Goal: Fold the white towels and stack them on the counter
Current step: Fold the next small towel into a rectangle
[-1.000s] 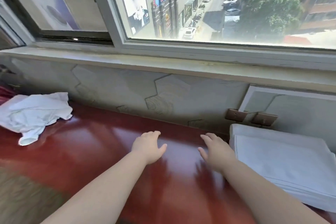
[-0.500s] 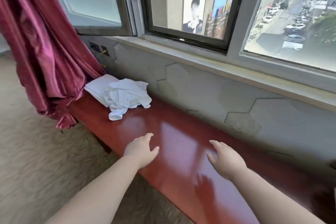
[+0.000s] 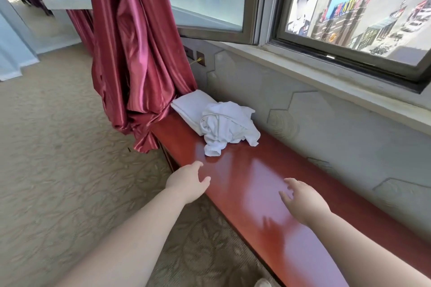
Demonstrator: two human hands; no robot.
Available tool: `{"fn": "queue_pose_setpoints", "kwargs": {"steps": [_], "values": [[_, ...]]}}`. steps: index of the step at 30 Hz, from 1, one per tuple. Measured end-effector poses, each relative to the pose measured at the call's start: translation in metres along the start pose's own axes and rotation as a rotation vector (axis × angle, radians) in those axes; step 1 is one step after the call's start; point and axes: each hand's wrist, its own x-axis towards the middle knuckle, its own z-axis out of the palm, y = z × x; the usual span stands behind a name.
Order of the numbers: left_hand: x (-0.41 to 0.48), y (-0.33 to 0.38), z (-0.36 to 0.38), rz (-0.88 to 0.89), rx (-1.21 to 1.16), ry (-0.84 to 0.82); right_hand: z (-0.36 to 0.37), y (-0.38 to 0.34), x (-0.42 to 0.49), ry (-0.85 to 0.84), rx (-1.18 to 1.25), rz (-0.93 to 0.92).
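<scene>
Left hand: the left hand (image 3: 186, 182) is out in front, palm down over the front edge of the counter. Its fingers are loose and reaching forward, thumb splayed, and there is nothing in it.

Right hand: the right hand (image 3: 303, 200) is above the counter top with fingers spread and relaxed, gripping nothing. A dark reflection of it shows on the gloss just below. Whether it touches the wood, I cannot tell.

Towels: a crumpled white cloth towel (image 3: 229, 128) sits in a heap at the far end of the counter, one corner trailing toward the left hand but clear of it. It lies partly on a flat folded white towel (image 3: 190, 106), which is pushed up against the curtain.

Counter: a long glossy red-brown wooden counter (image 3: 251, 170) runs along the wall under the window, bare and shining between the hands and the heap.

Curtain: a shiny crimson satin curtain (image 3: 140, 53) hangs bunched at the counter's far end, its hem spilling over the front edge.

Wall: a grey wall panel with raised hexagon shapes (image 3: 326, 128) backs the counter, with brown wall sockets (image 3: 200, 58) just above the folded towel.

Window: a grey-framed window (image 3: 254, 7) has one pane swung inward, and a street shows outside.

Floor: a beige patterned carpet (image 3: 58, 158) lies to the left of the counter.
</scene>
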Motion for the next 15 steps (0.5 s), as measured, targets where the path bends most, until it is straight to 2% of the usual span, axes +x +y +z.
{"fn": "queue_pose_setpoints", "kwargs": {"steps": [15], "values": [[0.151,-0.02,-0.023,-0.012,-0.021,0.002,-0.003,-0.057,0.172,-0.028,0.048,-0.04]]}}
